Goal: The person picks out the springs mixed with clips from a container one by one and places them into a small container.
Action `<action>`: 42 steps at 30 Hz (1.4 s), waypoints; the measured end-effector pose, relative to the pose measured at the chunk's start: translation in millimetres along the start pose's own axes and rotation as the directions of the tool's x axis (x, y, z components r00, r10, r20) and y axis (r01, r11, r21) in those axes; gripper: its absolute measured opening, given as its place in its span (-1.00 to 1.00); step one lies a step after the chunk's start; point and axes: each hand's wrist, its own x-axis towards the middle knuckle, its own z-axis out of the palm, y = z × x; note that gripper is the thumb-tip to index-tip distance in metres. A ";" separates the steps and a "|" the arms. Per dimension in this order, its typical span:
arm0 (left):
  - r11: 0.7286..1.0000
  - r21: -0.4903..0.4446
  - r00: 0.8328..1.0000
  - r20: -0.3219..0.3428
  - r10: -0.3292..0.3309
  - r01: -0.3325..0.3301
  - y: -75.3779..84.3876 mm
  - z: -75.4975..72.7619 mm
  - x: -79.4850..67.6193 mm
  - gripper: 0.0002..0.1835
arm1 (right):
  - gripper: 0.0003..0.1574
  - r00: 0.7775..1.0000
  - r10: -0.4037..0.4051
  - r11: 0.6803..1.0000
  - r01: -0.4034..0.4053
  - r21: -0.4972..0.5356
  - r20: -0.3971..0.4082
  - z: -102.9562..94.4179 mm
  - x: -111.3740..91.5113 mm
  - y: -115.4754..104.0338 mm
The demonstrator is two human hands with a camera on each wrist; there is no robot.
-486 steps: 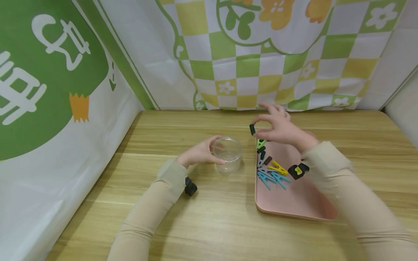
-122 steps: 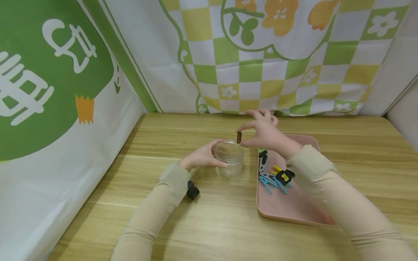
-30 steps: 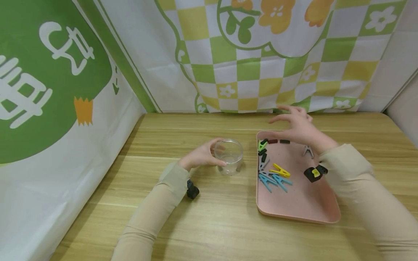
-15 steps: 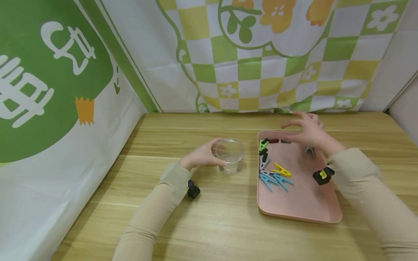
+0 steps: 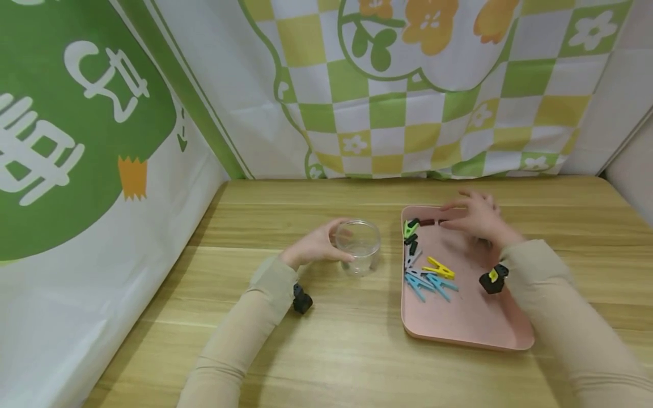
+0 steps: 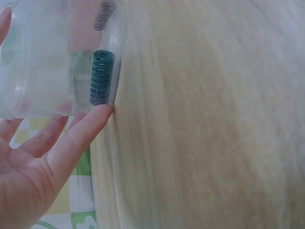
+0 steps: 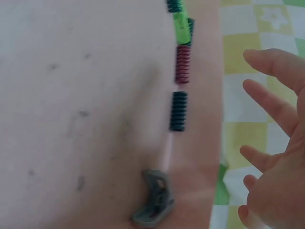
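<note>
My left hand [image 5: 320, 243] grips a clear round plastic jar [image 5: 361, 259] standing on the table. Through its wall, the left wrist view shows a teal coil spring [image 6: 101, 78] and a darker, brownish spring [image 6: 104, 15]. Over the far end of the pink tray [image 5: 459, 326], my right hand [image 5: 476, 220] has thumb and fingers spread with nothing between them. Just by its thumb lies a dark green spring [image 7: 178, 111], in line with a dark red spring [image 7: 182, 64]. A grey clothespin [image 7: 156, 198] lies nearby, mostly hidden under the hand in the head view.
Along the tray's left side lie a lime clothespin [image 5: 410, 228], several dark springs, grey clothespins [image 5: 412, 258], blue clothespins [image 5: 441, 286] and a yellow clothespin [image 5: 439, 268]. The tray has a raised rim. Printed cloth [image 5: 388, 130] hangs behind the wooden table [image 5: 326, 351].
The right hand held a brown spring over the jar 4.1 s ago; that spring is out of its fingers. Since then it has moved right and lowered to the tray's far end. The left hand stays put.
</note>
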 end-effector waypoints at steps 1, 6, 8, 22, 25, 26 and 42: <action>1.000 -0.001 1.000 0.000 0.000 0.000 -0.2 -0.1 -0.2 -0.06 | -0.48 1.000 0.009 1.000 -0.009 0.002 -0.002 1.5 0.7 1.5; 1.000 0.005 1.000 0.002 0.003 -0.003 -1.6 -0.7 -0.1 -0.05 | -0.48 0.999 0.029 1.000 -0.029 0.005 -0.017 7.1 4.2 9.1; 1.000 0.009 1.000 0.003 0.006 -0.006 -1.5 -0.7 -0.4 -0.05 | -0.48 0.999 0.031 1.000 -0.031 -0.003 -0.022 8.1 5.6 11.2; 1.000 -0.007 1.000 0.005 0.000 0.000 1.7 -0.3 -2.1 -0.06 | -0.40 0.998 0.053 0.988 -0.048 -0.144 0.034 12.4 12.5 21.0; 1.000 -0.014 1.000 0.010 0.000 0.000 0.8 -0.4 -2.3 -0.06 | -0.45 0.998 0.053 0.988 -0.049 -0.147 0.029 14.2 12.5 23.1; 1.000 -0.016 1.000 0.010 -0.001 0.001 0.5 -0.5 -2.5 -0.06 | -0.47 0.998 0.053 0.988 -0.049 -0.146 0.025 14.7 12.7 23.6; 1.000 -0.007 1.000 0.001 0.007 -0.007 -1.0 0.1 -0.8 -0.08 | -0.67 0.998 0.011 0.989 -0.020 -0.146 -0.057 19.4 15.7 26.3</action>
